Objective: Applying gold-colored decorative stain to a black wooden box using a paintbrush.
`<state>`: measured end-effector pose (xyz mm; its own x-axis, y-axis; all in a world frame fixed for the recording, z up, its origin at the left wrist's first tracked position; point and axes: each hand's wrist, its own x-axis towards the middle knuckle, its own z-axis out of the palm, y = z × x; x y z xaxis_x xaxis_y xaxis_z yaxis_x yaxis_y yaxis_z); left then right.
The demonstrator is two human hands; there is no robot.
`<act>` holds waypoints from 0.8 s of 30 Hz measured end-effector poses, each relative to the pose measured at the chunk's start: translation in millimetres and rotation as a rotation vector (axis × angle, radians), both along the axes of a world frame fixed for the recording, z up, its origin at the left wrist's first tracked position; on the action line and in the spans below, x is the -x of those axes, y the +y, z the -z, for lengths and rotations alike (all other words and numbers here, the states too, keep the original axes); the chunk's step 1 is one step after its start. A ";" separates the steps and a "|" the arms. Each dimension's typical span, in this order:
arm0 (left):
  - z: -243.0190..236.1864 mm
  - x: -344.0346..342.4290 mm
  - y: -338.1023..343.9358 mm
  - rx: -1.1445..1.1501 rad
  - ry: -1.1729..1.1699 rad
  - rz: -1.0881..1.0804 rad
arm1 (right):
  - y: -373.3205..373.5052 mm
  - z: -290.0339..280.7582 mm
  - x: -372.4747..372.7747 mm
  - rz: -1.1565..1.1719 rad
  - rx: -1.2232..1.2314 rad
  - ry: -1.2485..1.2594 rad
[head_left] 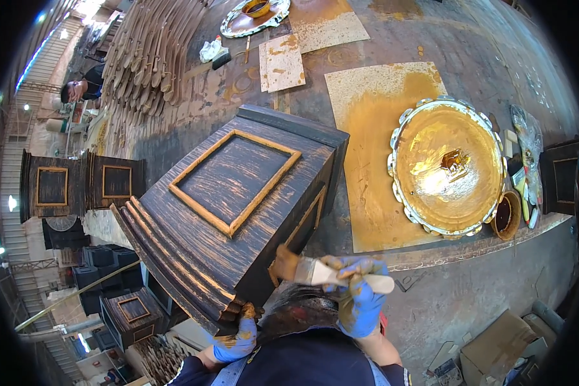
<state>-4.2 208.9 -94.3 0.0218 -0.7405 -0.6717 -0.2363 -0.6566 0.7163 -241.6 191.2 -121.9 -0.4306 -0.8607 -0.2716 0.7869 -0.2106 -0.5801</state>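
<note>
In front of me a dark wooden pedestal box (193, 174) lies tilted on the table, with worn streaks and a gold-brown raised frame on its upper panel. My left hand (240, 338), in a stained blue glove, is closed round the moulded edge at its near corner. My right hand (360, 289), gloved likewise, is closed on the pale handle of a flat paintbrush (309, 270). The brown-stained bristles are at the box's side panel, by its gold frame; whether they touch is hard to tell. Right of the box sits a scalloped silver-rimmed tray (402, 193) coated with amber liquid.
Stained boards (370, 186) lie under the tray. A bowl of dark liquid (506, 215) stands beside it, near plastic-wrapped tools (527, 148). Curved wooden pieces (151, 51) are stacked at the far left, near another person (82, 89). More dark boxes (116, 183) stand left. A cardboard box (502, 350) is at lower right.
</note>
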 end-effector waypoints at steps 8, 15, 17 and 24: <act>5.3 5.1 2.9 0.177 -0.033 -0.136 | 2.3 5.1 -1.6 0.055 -0.162 -0.010; 5.6 7.9 6.9 0.218 -0.096 -0.114 | 6.3 5.6 0.3 0.084 -0.081 -0.032; 5.1 6.2 7.6 0.155 -0.064 -0.173 | 5.6 8.5 0.2 0.057 -0.226 0.053; 5.2 -6.5 2.1 -0.052 -0.104 0.121 | -3.2 14.0 3.7 0.042 -0.034 -0.040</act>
<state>2.3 211.0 -99.6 0.0060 -0.7065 -0.7076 -0.3865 -0.6543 0.6500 -245.3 188.0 -135.9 -0.4546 -0.8321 -0.3178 0.8005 -0.2252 -0.5554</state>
